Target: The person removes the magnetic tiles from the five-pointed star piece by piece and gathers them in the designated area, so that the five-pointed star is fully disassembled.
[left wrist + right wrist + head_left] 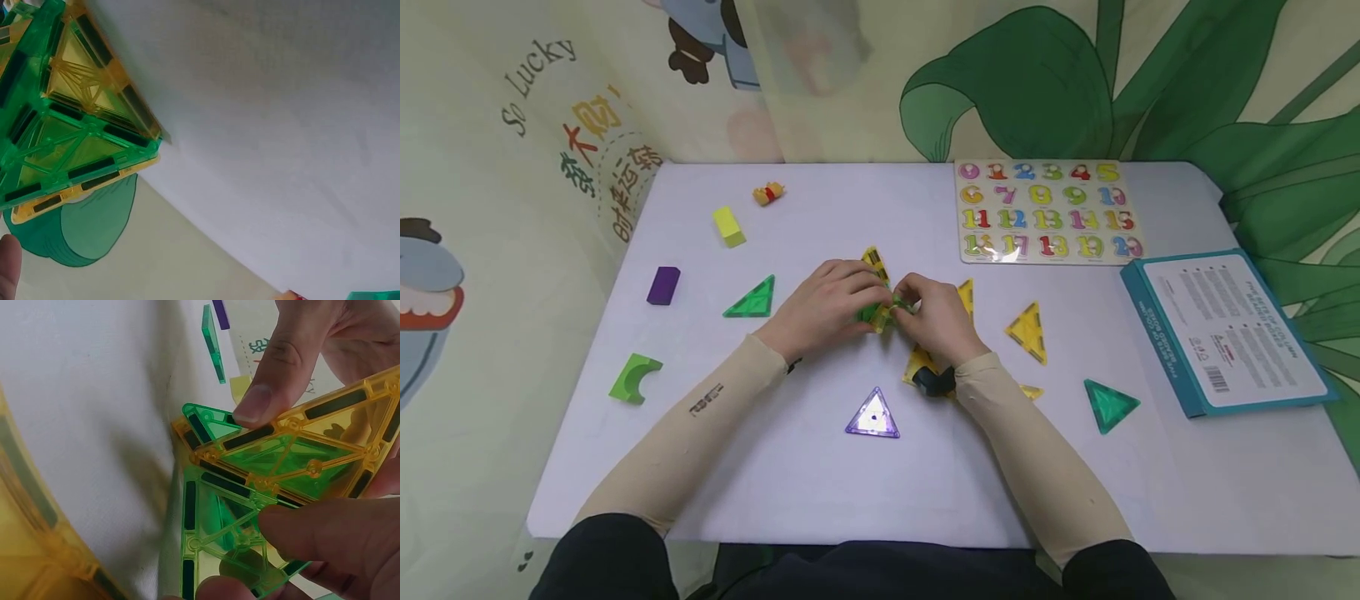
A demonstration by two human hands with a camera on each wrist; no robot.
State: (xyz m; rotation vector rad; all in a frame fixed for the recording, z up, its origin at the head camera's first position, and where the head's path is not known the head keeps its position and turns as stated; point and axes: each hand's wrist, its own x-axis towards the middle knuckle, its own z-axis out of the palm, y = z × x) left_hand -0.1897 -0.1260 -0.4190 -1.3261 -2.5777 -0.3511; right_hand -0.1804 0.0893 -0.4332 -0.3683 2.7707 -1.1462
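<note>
Both hands meet near the middle of the desk (pixel 820 492), working on a little cluster of tiles (pixel 876 310), green and yellow see-through triangles stuck together edge to edge. The left hand (pixel 823 304) has its fingers curled over the top of the cluster, and the right hand (pixel 936 321) pinches it from the other side; in the right wrist view the thumb and fingers (pixel 325 534) clamp a yellow triangle lying over a green one (pixel 215 550). So both hands are closed around the same piece.

My guess on handling: the tiles look like hard, light plastic with dark strips along the edges, probably magnets, so the joints likely hinge or pop apart if squeezed on the flat faces. Better to hold near the edges and corners, and keep it low over the desk.

Loose triangles lie around: a green one (pixel 751 300) toward the left edge, a purple one (pixel 873 414) toward the near edge, a yellow one (pixel 1028 332) and another green one (pixel 1109 405) toward the right edge.

Containers: a teal box (pixel 1225 333) lies at the right edge, closed as far as I can see, so I can't tell what's inside. A number puzzle board (pixel 1045 210) at the far edge has its numbers seated in it
</note>
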